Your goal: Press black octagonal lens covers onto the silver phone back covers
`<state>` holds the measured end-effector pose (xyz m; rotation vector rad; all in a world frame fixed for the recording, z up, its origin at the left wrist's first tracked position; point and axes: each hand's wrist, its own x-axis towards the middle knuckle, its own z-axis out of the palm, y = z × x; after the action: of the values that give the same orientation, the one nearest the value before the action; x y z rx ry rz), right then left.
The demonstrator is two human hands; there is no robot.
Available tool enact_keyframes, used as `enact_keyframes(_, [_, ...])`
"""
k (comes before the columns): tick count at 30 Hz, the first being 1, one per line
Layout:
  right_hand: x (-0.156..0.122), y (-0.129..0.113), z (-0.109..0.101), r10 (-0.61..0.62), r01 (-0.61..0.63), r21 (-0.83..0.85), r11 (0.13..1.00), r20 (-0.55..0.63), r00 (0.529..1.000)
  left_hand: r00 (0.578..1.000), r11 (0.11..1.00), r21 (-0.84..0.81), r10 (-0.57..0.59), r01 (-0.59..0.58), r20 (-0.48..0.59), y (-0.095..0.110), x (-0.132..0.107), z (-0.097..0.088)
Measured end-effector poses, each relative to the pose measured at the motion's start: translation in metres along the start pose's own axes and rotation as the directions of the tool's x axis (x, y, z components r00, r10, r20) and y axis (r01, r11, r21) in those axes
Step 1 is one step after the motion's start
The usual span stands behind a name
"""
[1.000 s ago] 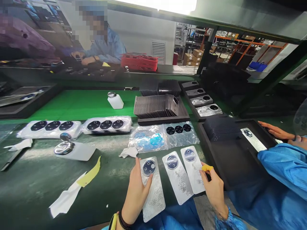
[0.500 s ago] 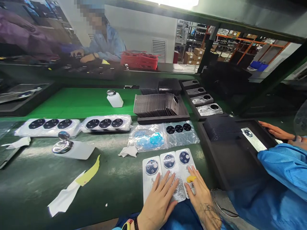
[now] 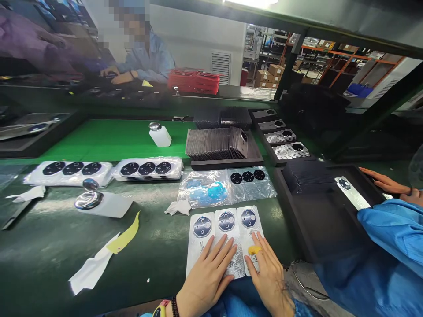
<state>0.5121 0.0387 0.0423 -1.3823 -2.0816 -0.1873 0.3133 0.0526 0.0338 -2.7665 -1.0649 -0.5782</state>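
Three silvery phone back covers lie side by side at the near edge of the dark green bench: left cover (image 3: pixel 197 237), middle cover (image 3: pixel 226 225), right cover (image 3: pixel 248 222). Each has a round dark camera ring at its far end. My left hand (image 3: pixel 208 275) lies flat with fingers spread over the left and middle covers. My right hand (image 3: pixel 266 270) rests flat on the right cover, with a small yellow piece (image 3: pixel 254 250) at its fingers. Neither hand grips anything.
A black tray (image 3: pixel 310 224) with stacked covers sits to the right, where a co-worker's hand (image 3: pixel 383 181) and blue sleeve (image 3: pixel 393 229) reach. Farther back are a tray of upright covers (image 3: pixel 216 145), bags of camera rings (image 3: pixel 147 169), a white bottle (image 3: pixel 159 134), paper scraps (image 3: pixel 99 259).
The three covers, fanned apart a second ago, now lie pushed together in a straight row. Both my hands moved from holding single covers to lying flat on the row.
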Motion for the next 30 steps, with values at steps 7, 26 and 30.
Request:
enact_keyframes(7, [0.023, 0.024, -0.013, 0.093, -0.089, 0.152, 0.984, -0.021, 0.995, 0.997, 0.998, 0.064, 0.015, -0.01, -0.075, 0.0, 0.008, -0.013])
enact_keyframes(26, [0.142, 0.054, 0.003, -0.009, -0.029, 0.042, 0.999, 0.702, 0.712, 0.88, 0.864, -0.251, 0.468, -0.436, 0.083, -0.009, 0.082, 0.018])
enact_keyframes(30, [0.139, 0.051, 0.002, 0.005, -0.025, 0.017, 1.0, 0.71, 0.704, 0.89, 0.863, -0.31, 0.446, -0.399, 0.097, -0.008, 0.077, 0.018])
